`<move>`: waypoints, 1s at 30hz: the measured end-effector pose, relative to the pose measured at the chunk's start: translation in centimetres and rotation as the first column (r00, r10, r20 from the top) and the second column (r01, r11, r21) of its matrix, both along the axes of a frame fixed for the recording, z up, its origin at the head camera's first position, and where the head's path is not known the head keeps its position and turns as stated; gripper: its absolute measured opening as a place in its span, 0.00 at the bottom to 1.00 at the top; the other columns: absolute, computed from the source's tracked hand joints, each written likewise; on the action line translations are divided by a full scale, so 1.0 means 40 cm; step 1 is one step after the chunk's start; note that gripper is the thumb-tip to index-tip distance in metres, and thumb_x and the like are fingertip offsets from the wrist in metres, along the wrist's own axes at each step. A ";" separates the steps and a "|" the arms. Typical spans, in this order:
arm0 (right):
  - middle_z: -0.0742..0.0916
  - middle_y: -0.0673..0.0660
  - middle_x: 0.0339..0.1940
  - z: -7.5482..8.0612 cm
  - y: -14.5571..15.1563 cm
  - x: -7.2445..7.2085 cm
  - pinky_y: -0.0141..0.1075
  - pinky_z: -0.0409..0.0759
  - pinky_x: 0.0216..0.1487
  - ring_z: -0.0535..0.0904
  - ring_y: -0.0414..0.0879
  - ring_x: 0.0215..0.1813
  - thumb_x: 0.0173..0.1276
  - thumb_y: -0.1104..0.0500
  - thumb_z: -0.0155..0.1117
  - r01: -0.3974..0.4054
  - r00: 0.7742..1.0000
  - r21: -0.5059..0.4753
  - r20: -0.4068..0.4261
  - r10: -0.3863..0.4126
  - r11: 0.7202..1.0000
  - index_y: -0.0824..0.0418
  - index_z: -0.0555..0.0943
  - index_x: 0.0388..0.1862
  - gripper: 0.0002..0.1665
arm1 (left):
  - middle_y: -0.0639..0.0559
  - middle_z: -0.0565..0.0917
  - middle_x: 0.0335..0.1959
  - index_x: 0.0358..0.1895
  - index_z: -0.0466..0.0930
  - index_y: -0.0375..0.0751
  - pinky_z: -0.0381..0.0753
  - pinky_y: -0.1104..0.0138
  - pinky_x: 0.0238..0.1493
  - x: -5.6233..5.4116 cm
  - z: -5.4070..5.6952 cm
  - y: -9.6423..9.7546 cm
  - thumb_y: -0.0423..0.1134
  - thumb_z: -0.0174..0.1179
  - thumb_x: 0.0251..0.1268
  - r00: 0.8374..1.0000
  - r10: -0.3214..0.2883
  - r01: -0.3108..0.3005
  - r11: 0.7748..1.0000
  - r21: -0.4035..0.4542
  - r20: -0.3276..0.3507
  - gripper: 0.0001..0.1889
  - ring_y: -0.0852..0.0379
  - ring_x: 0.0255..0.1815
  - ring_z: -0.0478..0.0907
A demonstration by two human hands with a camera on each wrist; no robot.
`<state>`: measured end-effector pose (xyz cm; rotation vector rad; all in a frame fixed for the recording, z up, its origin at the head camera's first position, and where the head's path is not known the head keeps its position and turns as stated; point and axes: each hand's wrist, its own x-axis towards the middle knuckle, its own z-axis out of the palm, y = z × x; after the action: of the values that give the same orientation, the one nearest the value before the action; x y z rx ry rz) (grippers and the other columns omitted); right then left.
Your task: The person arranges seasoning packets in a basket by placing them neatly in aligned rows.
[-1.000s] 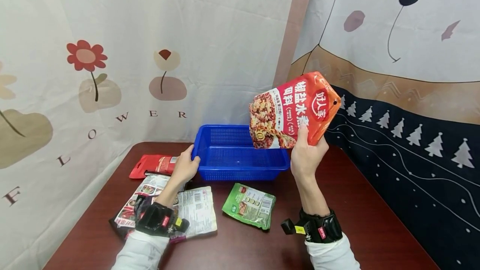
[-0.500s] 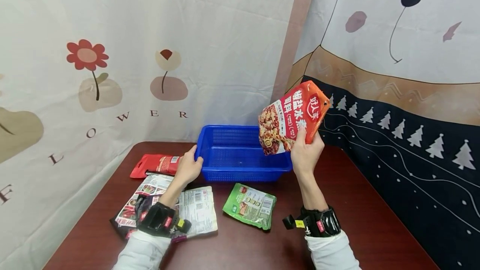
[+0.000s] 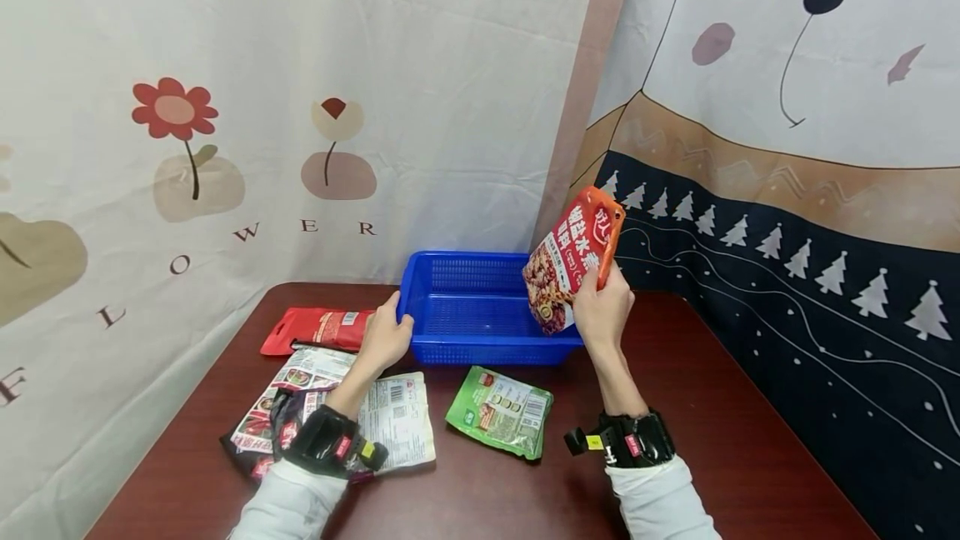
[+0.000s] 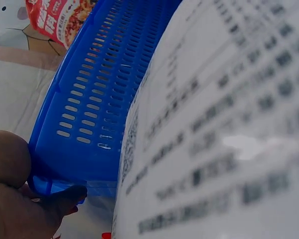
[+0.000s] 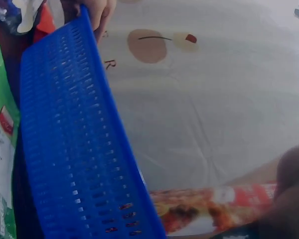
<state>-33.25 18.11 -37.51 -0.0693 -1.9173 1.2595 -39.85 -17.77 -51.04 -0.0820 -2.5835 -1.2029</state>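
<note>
My right hand (image 3: 603,311) grips a red-orange seasoning packet (image 3: 564,265) by its edge, thumb across the printed front. The packet is tilted, its lower end dipping over the right part of a blue plastic basket (image 3: 491,350). At the basket's left end my left hand (image 3: 386,336) pinches the rim. In the left wrist view the thumb and a finger (image 4: 65,199) close on the basket's corner. Seen from the right wrist, the packet (image 5: 209,209) shows beyond the basket's slotted side (image 5: 74,129).
In front of the basket lies a green packet (image 3: 501,413) on the brown table (image 3: 495,498). A red packet (image 3: 315,329), a black-and-white packet (image 3: 262,411) and a pale packet (image 3: 397,419) lie left, partly under the left arm. A printed cloth (image 3: 450,107) hangs behind.
My right hand has lowered the red-orange packet towards the basket and turned it more edge-on. The basket and left hand have shifted slightly right.
</note>
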 end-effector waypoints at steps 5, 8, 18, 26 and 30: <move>0.94 0.73 0.54 -0.020 -0.003 -0.013 0.68 0.89 0.54 0.94 0.71 0.54 0.84 0.62 0.58 -0.001 1.000 0.072 0.001 0.001 0.997 0.67 0.87 0.62 0.17 | 0.30 0.77 0.82 0.90 0.61 0.33 0.74 0.36 0.85 0.024 0.023 0.010 0.43 0.51 0.82 1.000 0.004 -0.004 1.000 0.021 0.009 0.38 0.31 0.83 0.77; 0.94 0.73 0.56 -0.033 -0.004 -0.020 0.69 0.89 0.56 0.94 0.72 0.56 0.82 0.64 0.57 -0.013 1.000 0.128 0.012 0.012 0.992 0.67 0.86 0.64 0.19 | 0.29 0.78 0.81 0.89 0.62 0.33 0.76 0.35 0.82 0.032 0.029 0.019 0.42 0.51 0.82 1.000 0.013 -0.014 1.000 0.013 0.000 0.37 0.28 0.81 0.78; 0.92 0.77 0.60 -0.056 0.000 -0.032 0.71 0.88 0.61 0.91 0.76 0.60 0.82 0.67 0.57 -0.038 0.992 0.231 0.126 0.008 0.972 0.68 0.82 0.72 0.23 | 0.31 0.81 0.79 0.89 0.64 0.36 0.79 0.36 0.80 0.057 0.037 0.054 0.42 0.54 0.82 0.999 0.013 -0.011 0.999 0.053 -0.035 0.36 0.30 0.78 0.81; 0.92 0.77 0.59 -0.064 0.006 -0.036 0.73 0.88 0.55 0.92 0.77 0.57 0.85 0.64 0.55 -0.026 0.990 0.273 0.142 -0.013 0.962 0.66 0.79 0.74 0.24 | 0.31 0.78 0.81 0.89 0.62 0.34 0.77 0.36 0.82 0.010 -0.009 0.055 0.42 0.52 0.82 0.999 -0.004 0.004 1.000 0.003 -0.034 0.36 0.31 0.81 0.79; 0.92 0.77 0.59 -0.061 0.009 -0.035 0.72 0.88 0.54 0.92 0.77 0.56 0.86 0.61 0.56 -0.046 0.981 0.304 0.192 -0.015 0.952 0.68 0.79 0.75 0.24 | 0.31 0.78 0.81 0.89 0.62 0.33 0.76 0.37 0.83 0.016 -0.004 0.058 0.42 0.51 0.82 1.000 -0.007 0.007 1.000 0.018 -0.027 0.37 0.32 0.81 0.79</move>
<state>-34.65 18.46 -39.94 -0.0146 -2.2656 0.9782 -39.23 -15.44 -51.20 -0.1030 -2.5507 -1.2193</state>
